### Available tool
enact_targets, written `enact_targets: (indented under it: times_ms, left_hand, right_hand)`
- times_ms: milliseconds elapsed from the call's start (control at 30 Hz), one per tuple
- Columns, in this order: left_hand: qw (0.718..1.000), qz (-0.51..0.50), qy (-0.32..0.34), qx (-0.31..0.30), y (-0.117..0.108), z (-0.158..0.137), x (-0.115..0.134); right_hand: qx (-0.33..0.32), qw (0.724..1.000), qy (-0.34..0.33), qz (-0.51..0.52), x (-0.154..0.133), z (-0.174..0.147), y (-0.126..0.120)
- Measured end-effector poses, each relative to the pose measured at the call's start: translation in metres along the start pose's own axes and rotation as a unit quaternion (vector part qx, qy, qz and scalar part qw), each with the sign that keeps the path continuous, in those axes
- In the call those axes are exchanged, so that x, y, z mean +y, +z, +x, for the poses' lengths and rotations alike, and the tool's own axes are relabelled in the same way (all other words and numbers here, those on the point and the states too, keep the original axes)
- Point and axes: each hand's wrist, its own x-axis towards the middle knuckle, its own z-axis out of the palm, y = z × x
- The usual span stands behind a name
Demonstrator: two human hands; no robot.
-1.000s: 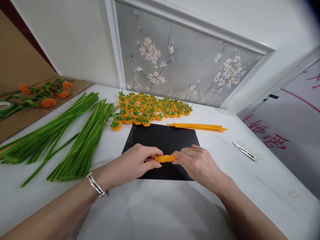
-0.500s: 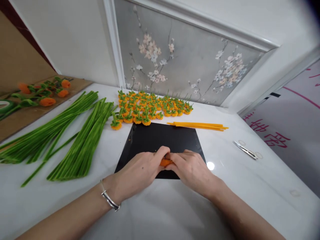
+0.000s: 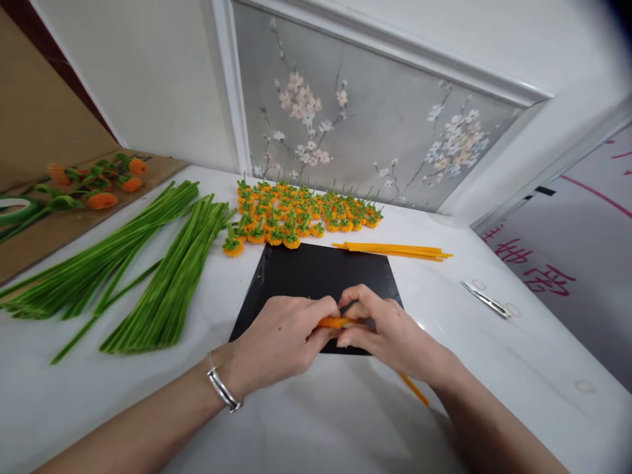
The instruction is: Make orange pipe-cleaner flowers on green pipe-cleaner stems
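Observation:
Over the black mat (image 3: 296,270), both hands meet around an orange pipe cleaner (image 3: 332,322). My left hand (image 3: 291,329) pinches it between thumb and fingers. My right hand (image 3: 395,332) curls loosely around the same pipe cleaner, its index finger arched and the thumb below. A thin orange end sticks out beneath the right wrist. The shape inside the fingers is mostly hidden.
Green pipe cleaners (image 3: 162,289) lie in two bundles at left. Behind the mat stand many small orange flower heads (image 3: 291,240) with green tops. Yellow-orange pipe cleaners (image 3: 395,250) and silver tweezers (image 3: 486,299) lie to the right. Finished orange flowers (image 3: 102,200) and green tape (image 3: 20,210) are far left.
My right hand's fingers have lifted and spread somewhat from the orange piece. A loose orange end now shows below the right wrist. The left hand keeps its pinch.

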Motion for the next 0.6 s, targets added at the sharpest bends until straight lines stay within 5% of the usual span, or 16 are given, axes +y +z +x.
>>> enact_targets:
  times_ms: [167,300,400,600]
  left_hand:
    - [0.999,-0.013,-0.022,0.020,-0.004,0.001,-0.002]
    - [0.999,-0.039,-0.030,0.010,-0.004,0.001,-0.001]
    - [0.998,-0.062,-0.018,0.011,-0.003,0.001,-0.001]
    - [0.997,-0.069,0.012,0.040,-0.001,0.001,-0.002]
  right_hand:
    - [-0.049,0.999,0.008,0.019,0.009,-0.004,-0.026]
    - [-0.009,1.000,-0.003,-0.019,0.019,-0.003,-0.035]
    - [0.033,0.998,-0.046,-0.030,0.022,0.001,-0.030]
    - [0.016,0.990,-0.128,-0.058,0.021,0.007,-0.009]
